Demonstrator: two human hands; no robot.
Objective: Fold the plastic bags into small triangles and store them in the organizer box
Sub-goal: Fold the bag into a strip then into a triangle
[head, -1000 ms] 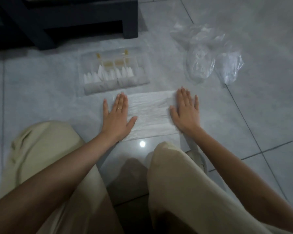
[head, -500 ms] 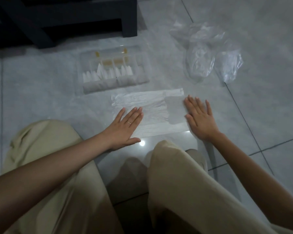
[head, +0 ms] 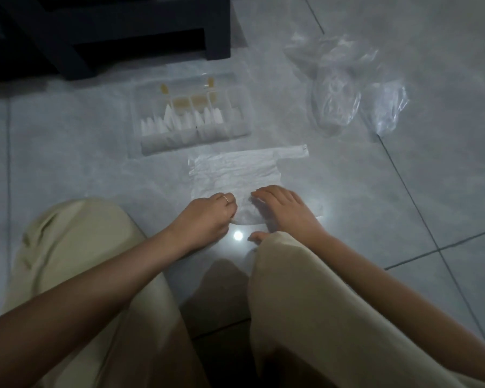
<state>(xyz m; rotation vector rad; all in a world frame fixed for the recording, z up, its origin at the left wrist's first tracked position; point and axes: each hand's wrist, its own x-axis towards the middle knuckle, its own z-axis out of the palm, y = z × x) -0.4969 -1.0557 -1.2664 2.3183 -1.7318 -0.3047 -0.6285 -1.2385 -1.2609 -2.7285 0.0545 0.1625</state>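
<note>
A flattened white plastic bag (head: 235, 169) lies on the grey tiled floor in front of my knees, one handle pointing right. My left hand (head: 207, 217) has its fingers curled and pinches the bag's near edge. Beside it, my right hand (head: 284, 212) curls over the same edge, thumb low near my knee, and lifts the edge slightly. Behind the bag stands the clear organizer box (head: 157, 145), with several white folded triangles upright in its compartments.
A heap of crumpled clear plastic bags (head: 345, 88) lies at the back right. A dark piece of furniture (head: 129, 37) stands behind the box. My knees in beige trousers (head: 76, 247) fill the near floor.
Both hands slid from flat on the bag's sides back to its near edge and curled onto it. The bag's far part and handle are now uncovered.
</note>
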